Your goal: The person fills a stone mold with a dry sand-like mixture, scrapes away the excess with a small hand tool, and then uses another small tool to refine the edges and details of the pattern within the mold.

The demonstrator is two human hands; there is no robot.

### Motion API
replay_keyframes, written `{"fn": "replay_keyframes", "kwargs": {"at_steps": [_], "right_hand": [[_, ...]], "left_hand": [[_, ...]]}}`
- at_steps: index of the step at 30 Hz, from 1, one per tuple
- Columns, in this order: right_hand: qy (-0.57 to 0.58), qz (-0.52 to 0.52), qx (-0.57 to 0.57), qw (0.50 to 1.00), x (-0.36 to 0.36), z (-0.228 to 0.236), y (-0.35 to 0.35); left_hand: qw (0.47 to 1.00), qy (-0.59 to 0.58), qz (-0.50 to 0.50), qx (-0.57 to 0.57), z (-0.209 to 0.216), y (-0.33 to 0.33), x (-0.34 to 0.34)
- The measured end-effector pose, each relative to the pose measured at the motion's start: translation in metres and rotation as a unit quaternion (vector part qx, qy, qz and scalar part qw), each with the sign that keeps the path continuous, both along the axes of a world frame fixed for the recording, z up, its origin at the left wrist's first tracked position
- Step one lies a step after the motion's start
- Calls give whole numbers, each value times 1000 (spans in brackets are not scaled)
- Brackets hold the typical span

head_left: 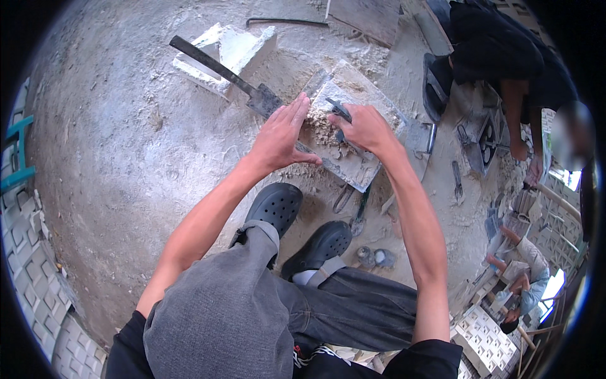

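Observation:
My left hand (281,136) is open, fingers stretched and thumb spread, against the near-left side of a metal mould (341,169). Crumbly pale mix (323,128) lies heaped inside the mould, partly hidden by my hands. My right hand (367,129) is closed around a dark trowel-like tool (339,109) over that heap; its grip covers much of the tool. A long dark metal handle (211,65) runs up and left from beside my left fingers, widening into a flat plate near them.
White cast blocks (243,54) sit beyond the handle, near a thin metal bar (287,21). Below the mould lie a brush-like tool (358,218) and small jars (383,257). One person crouches at upper right beside another mould (486,142); another sits at lower right. Patterned blocks (483,341) are stacked there.

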State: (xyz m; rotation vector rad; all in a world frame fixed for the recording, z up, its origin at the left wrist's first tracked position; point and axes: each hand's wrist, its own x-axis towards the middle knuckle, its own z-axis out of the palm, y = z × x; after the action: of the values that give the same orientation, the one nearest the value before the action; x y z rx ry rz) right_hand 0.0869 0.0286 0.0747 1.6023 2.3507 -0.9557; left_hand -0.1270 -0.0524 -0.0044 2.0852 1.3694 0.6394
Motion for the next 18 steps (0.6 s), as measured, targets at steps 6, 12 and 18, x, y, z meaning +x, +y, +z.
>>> {"fn": "replay_keyframes", "kwargs": {"at_steps": [6,12,18], "right_hand": [[-26,83,28,996,1,3,1],[-49,79,50,994,-4,12,-5],[-74,5,72,995,11,35,4]], "left_hand": [[998,25,49,29,10,-25,9],[995,40,68,67,7,-39,6],[994,11,62,84,3,-34,1]]}}
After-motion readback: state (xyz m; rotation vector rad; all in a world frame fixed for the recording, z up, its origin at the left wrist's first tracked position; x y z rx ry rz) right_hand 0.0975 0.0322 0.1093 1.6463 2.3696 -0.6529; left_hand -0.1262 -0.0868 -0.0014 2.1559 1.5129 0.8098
